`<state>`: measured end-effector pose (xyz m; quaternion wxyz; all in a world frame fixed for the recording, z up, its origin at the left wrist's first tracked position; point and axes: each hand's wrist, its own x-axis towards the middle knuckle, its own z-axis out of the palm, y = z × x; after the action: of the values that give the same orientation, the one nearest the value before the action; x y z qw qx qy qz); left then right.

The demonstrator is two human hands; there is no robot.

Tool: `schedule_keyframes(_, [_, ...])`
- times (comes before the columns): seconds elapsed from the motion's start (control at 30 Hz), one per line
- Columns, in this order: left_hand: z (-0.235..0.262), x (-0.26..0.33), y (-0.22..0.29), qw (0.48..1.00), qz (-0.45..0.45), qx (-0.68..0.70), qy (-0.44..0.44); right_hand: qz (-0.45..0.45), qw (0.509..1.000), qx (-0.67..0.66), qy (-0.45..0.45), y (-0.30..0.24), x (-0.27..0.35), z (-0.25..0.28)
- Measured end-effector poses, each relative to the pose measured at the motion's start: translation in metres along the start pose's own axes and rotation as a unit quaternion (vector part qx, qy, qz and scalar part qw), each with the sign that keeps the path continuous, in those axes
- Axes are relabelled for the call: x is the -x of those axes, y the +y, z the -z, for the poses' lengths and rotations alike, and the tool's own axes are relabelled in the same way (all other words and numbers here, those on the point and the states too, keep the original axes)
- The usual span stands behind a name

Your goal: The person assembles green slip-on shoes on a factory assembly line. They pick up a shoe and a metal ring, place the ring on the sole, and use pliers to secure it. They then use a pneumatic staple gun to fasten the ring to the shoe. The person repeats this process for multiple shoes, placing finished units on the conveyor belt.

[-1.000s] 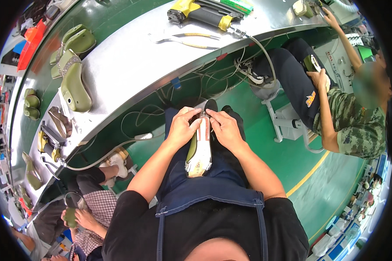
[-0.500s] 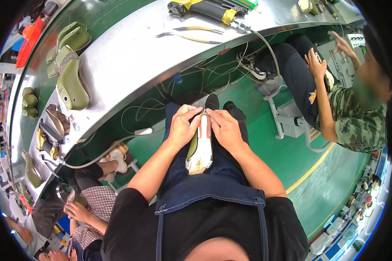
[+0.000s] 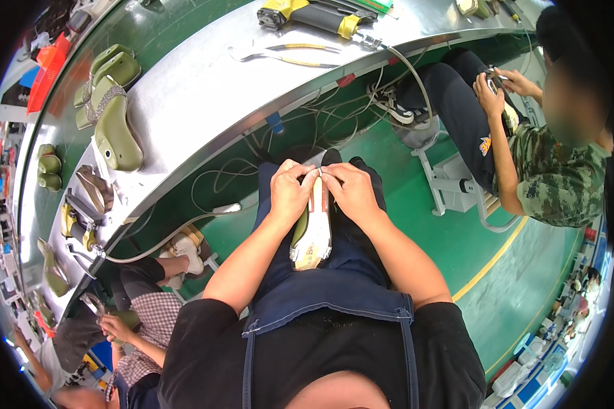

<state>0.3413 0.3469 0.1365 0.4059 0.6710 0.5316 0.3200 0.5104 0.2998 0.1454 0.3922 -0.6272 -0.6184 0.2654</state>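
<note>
A shoe on its last [image 3: 312,235] lies sole-up along the person's lap, on the dark apron, toe end pointing away from the body. Both hands close over its far end. The left hand [image 3: 290,193] curls around the left edge, fingers bent tight and gripping the upper, thumb pressed toward the middle. The right hand [image 3: 351,191] sits just beside it on the right edge, fingers likewise pinched narrow on the material, the two thumbs almost touching over the sole.

Beyond the hands, further from the body, runs a long curved metal desk [image 3: 205,95]. On it, up and to the left of the left hand, lie olive-green shoe lasts [image 3: 112,126]; straight ahead of the hands lie pliers [image 3: 286,54], and beyond those a yellow and black power tool [image 3: 314,13].

Well to the right of the right hand, a seated person in a camouflage shirt [image 3: 556,180] holds something small in both hands. Below and left of the left hand, another person in a checked shirt [image 3: 150,320] sits low.
</note>
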Motion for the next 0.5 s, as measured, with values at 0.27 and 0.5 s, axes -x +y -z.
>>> schedule_keyframes(0.27, [-0.003,0.003,-0.006,1.000,-0.004,0.005,0.012,-0.204,0.968,-0.145,-0.032,0.002,-0.012,-0.007])
schedule_keyframes(0.5, [-0.006,0.020,-0.012,0.997,0.044,0.060,0.001,-0.195,0.960,-0.200,-0.033,0.024,0.010,-0.023])
